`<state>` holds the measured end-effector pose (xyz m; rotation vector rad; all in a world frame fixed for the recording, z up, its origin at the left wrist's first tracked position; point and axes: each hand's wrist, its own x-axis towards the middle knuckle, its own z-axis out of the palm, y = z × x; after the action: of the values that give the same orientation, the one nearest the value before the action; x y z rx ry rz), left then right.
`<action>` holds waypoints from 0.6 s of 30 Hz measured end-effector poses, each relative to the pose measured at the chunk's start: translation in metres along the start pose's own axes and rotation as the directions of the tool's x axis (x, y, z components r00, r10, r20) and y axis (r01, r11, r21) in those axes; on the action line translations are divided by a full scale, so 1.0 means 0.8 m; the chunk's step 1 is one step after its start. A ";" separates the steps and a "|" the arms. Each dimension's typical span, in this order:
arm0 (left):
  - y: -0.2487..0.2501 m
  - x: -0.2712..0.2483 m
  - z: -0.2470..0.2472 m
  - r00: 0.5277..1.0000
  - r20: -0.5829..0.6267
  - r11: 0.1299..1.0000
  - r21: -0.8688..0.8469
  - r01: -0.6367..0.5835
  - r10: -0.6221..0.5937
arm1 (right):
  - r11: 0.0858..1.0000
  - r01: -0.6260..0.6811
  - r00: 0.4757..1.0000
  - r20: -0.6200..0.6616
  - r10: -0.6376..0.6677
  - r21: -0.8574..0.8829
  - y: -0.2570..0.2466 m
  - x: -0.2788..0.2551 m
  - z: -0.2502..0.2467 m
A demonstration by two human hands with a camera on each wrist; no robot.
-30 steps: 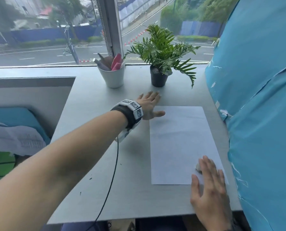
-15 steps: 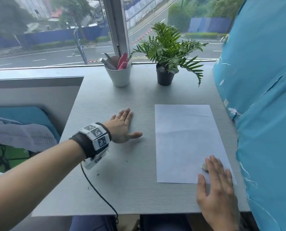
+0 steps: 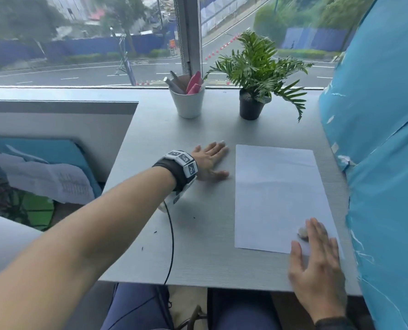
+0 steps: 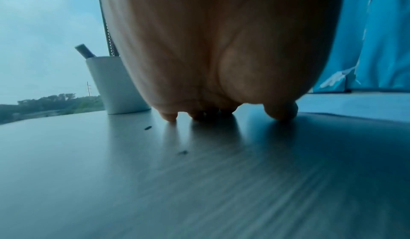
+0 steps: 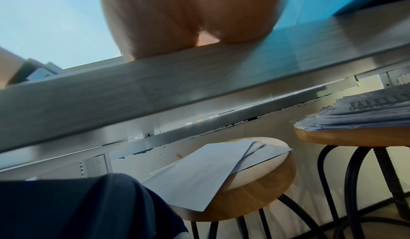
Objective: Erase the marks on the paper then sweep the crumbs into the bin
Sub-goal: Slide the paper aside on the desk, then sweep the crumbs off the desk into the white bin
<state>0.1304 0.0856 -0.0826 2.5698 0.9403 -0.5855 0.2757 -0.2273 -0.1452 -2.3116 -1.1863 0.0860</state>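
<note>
The left hand (image 3: 209, 160) lies flat with straight fingers on the table (image 3: 198, 246), holding nothing; over the last second it swept down toward the left edge and has now swung back up, just beside the paper's (image 3: 276, 194) left side. A few dark crumbs (image 3: 155, 232) still lie on the table nearer the front edge, so the sweeping looks unfinished, and no bin is in view. The paper, toward the right edge, looks clean of marks. At its front right corner the right hand (image 3: 317, 263) rests flat and relaxed as before, fingertips beside the eraser (image 3: 303, 232), gripping nothing.
</note>
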 end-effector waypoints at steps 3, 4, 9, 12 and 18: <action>-0.033 -0.031 0.020 0.999 -0.020 0.998 -0.053 0.042 -0.043 | 0.999 -0.011 1.000 0.009 0.011 0.034 -0.002 0.000 -0.005; -0.046 -0.047 0.026 0.998 -0.018 0.997 -0.055 0.058 -0.059 | 0.999 -0.005 1.000 -0.001 0.005 0.043 -0.002 0.000 -0.005; -0.091 -0.131 0.049 0.987 0.008 0.987 -0.008 0.161 -0.161 | 0.992 0.026 0.995 -0.104 -0.013 0.125 0.001 -0.001 -0.004; -0.082 -0.171 0.053 0.984 -0.056 0.980 0.098 0.175 -0.170 | 0.966 0.224 0.936 -0.307 -0.175 0.131 -0.005 -0.018 -0.014; -0.002 -0.226 0.085 0.970 -0.104 0.943 0.278 -0.185 0.220 | 0.880 0.445 0.894 -0.140 -0.426 0.164 -0.002 -0.066 -0.035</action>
<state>-0.0144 -0.0392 -0.0535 2.9329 0.6600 -0.5167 0.2498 -0.2793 -0.1301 -1.8121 -1.5440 -0.0756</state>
